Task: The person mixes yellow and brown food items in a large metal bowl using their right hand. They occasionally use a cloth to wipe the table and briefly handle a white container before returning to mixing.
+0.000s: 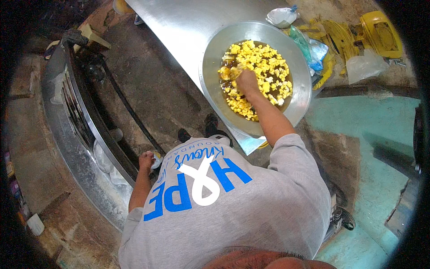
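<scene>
A wide, round metal basin [301, 87] holds dark brown liquid with many yellow popcorn-like pieces [268, 67] floating in it. My right hand [247, 82] is down among these pieces, left of the basin's middle, its fingers curled. What they hold is hidden, with a yellow blur at their tips. At my left side my left hand [146, 160] is closed at the edge of a small white thing [156, 160], partly hidden by my shirt. Whether that is a cup or a bag I cannot tell.
The basin rests on a shiny metal table [179, 24]. Plastic bags [283, 17] and yellow machinery [380, 33] lie beyond and to the right. On my left stands a long, curved-looking metal counter [92, 121], with a dark pipe [123, 96] beside it.
</scene>
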Tool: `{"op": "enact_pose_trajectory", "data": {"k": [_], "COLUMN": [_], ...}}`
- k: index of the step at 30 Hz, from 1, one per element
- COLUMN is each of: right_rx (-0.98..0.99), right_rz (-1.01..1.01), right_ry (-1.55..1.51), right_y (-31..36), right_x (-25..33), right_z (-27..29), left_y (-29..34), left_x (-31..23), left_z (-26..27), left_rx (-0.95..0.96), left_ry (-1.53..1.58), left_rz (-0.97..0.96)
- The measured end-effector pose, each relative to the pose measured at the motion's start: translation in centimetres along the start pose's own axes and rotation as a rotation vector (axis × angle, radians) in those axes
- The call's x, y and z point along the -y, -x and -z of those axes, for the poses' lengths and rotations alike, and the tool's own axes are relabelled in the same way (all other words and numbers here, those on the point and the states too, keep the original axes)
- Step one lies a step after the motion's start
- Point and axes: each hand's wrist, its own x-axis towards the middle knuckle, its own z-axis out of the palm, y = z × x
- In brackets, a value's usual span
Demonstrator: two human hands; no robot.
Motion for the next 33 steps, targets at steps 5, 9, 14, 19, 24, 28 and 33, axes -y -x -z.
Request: {"op": "enact_pose_trajectory", "data": {"k": [5,9,14,19,24,28,33], "right_rx": [-0.066,0.038,-0.018,-0.078,0.094,-0.111,-0.136], "right_rz": [-0.175,-0.075,-0.081,-0.150,-0.015,-0.065,-0.184], "right_ry": [-0.081,0.065,-0.040,-0.029,0.062,-0.021,-0.192], "right_y": [-0.9,2.4,1.9,-0.7,3.0,2.5,2.3], "right_x": [-0.8,-2.4,-0.4,-2.0,-1.3,-3.4,3.4], "right_z": [1.6,-1.7,3.0,1.0,-0.2,1.5,4.5], "left_y": [-0.9,-0.9,-0.8,-2.2,-2.0,-1.3,0.3], "left_x": [0.1,-1.2,-0.9,-1.7,-3.1,-4.2,-3.6], "left_z": [0.2,0.0,0.2,0.3,-0.2,0.1,0.4], "left_rx": [0.033,0.035,0.039,0.103,0.010,0.053,0.120], "left_ry": [0.015,-0.050,-0.105,-0.135,-0.143,-0.209,-0.409], "left_rz": [0.030,-0.006,-0.029,0.000,-0.086,-0.105,-0.198]}}
